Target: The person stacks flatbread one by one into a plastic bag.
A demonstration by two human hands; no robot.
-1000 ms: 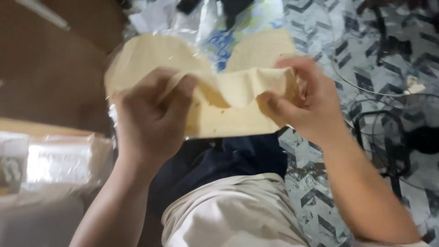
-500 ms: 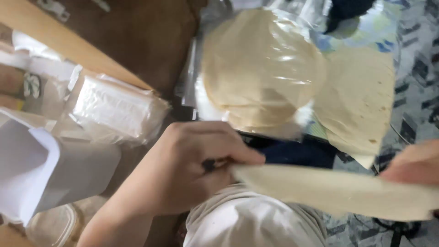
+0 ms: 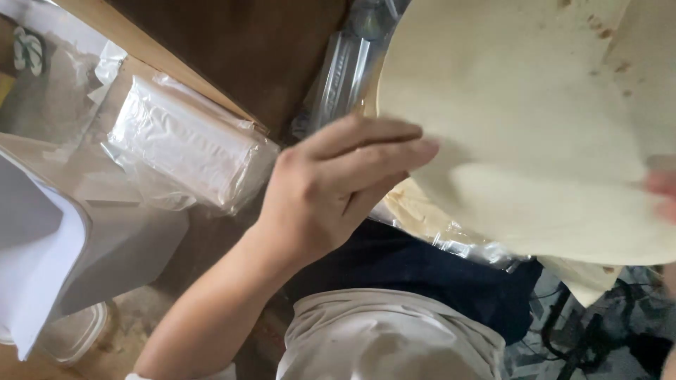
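Between both hands [image 3: 338, 190], flatbread [image 3: 535, 134] level.

To my left I see a plastic-wrapped white packet [image 3: 186, 151], white paper [image 3: 35, 260] and a clear tub [image 3: 74, 334].

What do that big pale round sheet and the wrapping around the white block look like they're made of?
Round sheet: seemingly thin dough flatbread, matte cream with brown scorch specks, bending limply at the left hand. Wrapping on the block: clear glossy plastic film, crinkled, with glare streaks.
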